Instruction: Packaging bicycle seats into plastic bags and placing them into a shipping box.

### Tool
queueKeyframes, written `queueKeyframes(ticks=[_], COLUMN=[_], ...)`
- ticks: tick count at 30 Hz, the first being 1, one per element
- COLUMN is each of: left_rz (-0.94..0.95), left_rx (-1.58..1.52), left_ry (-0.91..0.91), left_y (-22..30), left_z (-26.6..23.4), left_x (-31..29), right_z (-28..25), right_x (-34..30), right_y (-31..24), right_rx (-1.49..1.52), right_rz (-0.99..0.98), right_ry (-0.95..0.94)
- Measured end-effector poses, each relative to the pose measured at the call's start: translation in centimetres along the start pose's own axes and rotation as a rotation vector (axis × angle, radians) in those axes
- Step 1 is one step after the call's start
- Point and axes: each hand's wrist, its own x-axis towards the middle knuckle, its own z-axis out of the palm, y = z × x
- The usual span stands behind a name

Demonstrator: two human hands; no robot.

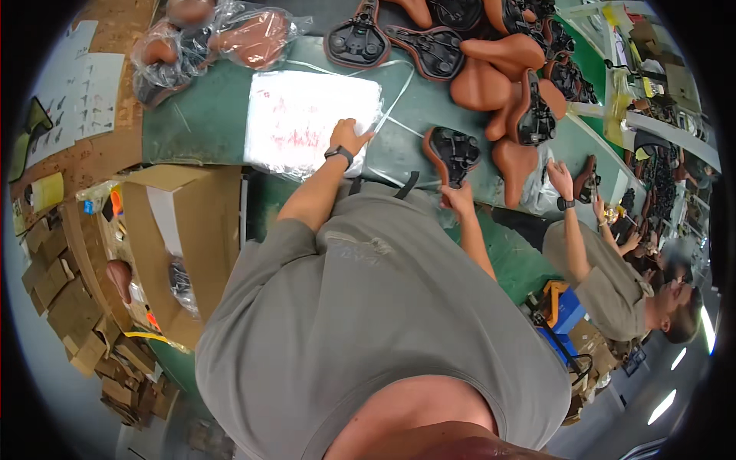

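A stack of white plastic bags with red print (299, 115) lies on the green table in front of me. My left hand (349, 139) rests on the stack's right part, its thumb apart from the fingers. In my right hand (458, 199) is the narrow nose of a brown bicycle saddle (452, 155). That saddle is turned underside up, so its black base shows. To its right, a heap of brown saddles (483, 84) covers the table, some with their black undersides up.
Saddles wrapped in clear plastic (257, 38) lie at the far left of the table. An open cardboard box (188, 245) stands to my left. At my right, a co-worker (606, 284) reaches over the table. White strapping (399, 92) runs across the tabletop.
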Motion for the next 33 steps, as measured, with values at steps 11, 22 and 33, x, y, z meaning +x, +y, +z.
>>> queueKeyframes(ticks=[11,22,33], left_rz=[-0.346,-0.429,-0.389], left_rx=[-0.857,-1.775,-2.143], left_ry=[0.195,-0.651,-0.701], left_y=[-1.9,-1.9,-4.0], left_z=[-1.8,-19.6,-29.8], left_x=[0.0,-3.3,1.5], right_z=[1.8,21.0,20.7], right_x=[-0.2,-5.8,-11.0], right_y=[-3.3,-15.6,-22.2], right_rx=[0.654,0.599,0.434], right_rz=[0.144,-0.083,-0.154], right_ry=[-0.439,-0.915,-1.031])
